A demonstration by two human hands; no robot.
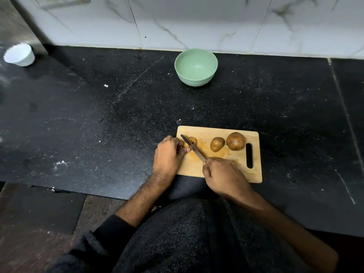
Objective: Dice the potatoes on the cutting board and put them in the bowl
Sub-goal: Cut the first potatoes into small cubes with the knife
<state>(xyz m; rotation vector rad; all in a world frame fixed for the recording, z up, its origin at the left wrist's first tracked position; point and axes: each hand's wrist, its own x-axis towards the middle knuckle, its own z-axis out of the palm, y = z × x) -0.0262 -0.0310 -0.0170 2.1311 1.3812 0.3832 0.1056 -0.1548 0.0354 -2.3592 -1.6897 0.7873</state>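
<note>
Three potatoes [216, 144] sit in a row on the cutting board [220, 170], with the bowl [196, 67] behind it on the counter [98, 115].

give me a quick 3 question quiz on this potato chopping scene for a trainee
1. True or false: the green bowl already holds diced potato.
2. How many potatoes lie untouched on the cutting board, to the right of the knife?
3. Which hand grips the knife? A) left hand B) right hand

Key:
1. False; the bowl looks empty.
2. Two: a medium potato and a large potato.
3. B; the right hand holds the handle while the left hand steadies the small potato under the blade.
</note>
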